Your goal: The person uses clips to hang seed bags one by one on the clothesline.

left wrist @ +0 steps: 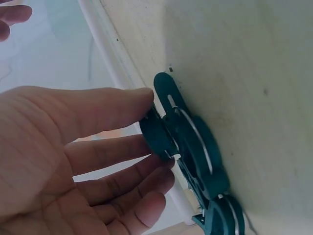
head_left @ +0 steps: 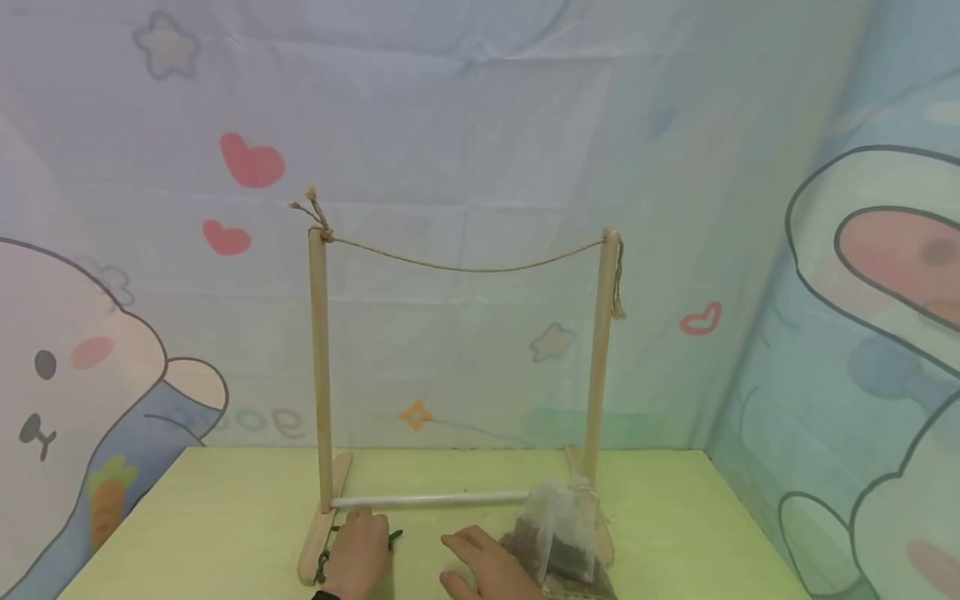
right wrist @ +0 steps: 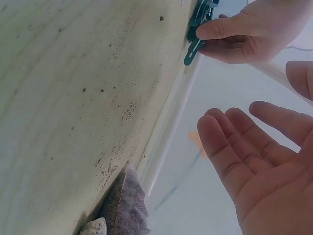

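Observation:
My left hand (head_left: 362,550) is low over the table, beside the foot of the left post. Its thumb and fingers pinch a dark green plastic clip (left wrist: 156,132) with a wire spring, as the left wrist view shows. More green clips (left wrist: 203,156) of the same kind lie against it in a row on the tabletop. To the right, my right hand (head_left: 491,567) has its fingers spread and slightly bent, holding nothing. Close beside that hand stands a white mesh bag (head_left: 562,533) with dark brown contents, gathered at the top.
A wooden frame stands on the pale table (head_left: 675,517): a left post (head_left: 320,367), a right post (head_left: 600,358), and a white bar (head_left: 427,500) low between them. Slack twine (head_left: 472,270) joins the post tops. Dark crumbs (right wrist: 129,115) are scattered on the tabletop. A printed cloth hangs behind.

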A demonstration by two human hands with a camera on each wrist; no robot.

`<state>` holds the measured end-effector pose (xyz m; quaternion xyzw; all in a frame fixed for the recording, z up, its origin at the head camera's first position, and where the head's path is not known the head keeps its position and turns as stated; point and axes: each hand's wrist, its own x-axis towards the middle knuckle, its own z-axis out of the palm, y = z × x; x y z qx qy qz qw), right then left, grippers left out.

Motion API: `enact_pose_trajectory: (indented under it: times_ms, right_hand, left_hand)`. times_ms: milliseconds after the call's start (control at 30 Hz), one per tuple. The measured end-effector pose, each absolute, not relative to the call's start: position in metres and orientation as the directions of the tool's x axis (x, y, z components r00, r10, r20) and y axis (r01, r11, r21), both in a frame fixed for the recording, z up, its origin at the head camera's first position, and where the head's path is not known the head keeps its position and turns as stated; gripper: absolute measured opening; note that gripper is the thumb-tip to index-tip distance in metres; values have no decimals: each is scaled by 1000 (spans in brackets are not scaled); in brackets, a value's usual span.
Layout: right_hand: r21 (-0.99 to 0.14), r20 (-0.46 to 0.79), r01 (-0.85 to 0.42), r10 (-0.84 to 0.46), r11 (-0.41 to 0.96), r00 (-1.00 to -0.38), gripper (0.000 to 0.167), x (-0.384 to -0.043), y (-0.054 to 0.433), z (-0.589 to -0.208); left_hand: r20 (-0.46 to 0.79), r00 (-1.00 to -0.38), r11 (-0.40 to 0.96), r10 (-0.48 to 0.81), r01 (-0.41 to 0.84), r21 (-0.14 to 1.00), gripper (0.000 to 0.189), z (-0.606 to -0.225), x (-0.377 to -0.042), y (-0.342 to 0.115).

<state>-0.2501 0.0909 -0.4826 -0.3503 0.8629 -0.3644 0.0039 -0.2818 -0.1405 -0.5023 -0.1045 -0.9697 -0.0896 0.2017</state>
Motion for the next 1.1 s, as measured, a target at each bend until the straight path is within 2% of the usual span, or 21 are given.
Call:
enact_pose_trajectory:
  times_ms: [167, 300, 500, 767, 933, 1100]
  right_hand:
    - [-664, 225, -573, -602, 480, -766, 50, -253, 91, -485]
    - [-705, 238, -553, -586, 445, -774, 50, -257, 92, -486]
    - [-752, 337, -560, -526, 349, -781, 45, -258, 94, -476]
    - [-922, 242, -350, -463, 165, -853, 49, -253, 90, -468]
    - [-972, 191, -233, -513, 20, -837, 54, -256, 91, -469]
    - [-979, 183, -204, -542, -22, -820, 50, -255, 92, -469]
  left_hand:
    - [442, -885, 950, 147, 251, 185, 20, -501, -282, -144]
    - [422, -896, 905, 136, 285, 315, 27, -489, -278, -144]
    - [387, -912, 789, 139, 338, 513, 49, -458, -264, -137]
    - [430, -883, 585, 187, 452, 674, 50, -440, -239, -121]
    - [398, -884, 478, 247, 468, 743, 53, -437, -234, -113]
    - [374, -877, 396, 302, 473, 787, 54, -442, -233, -109]
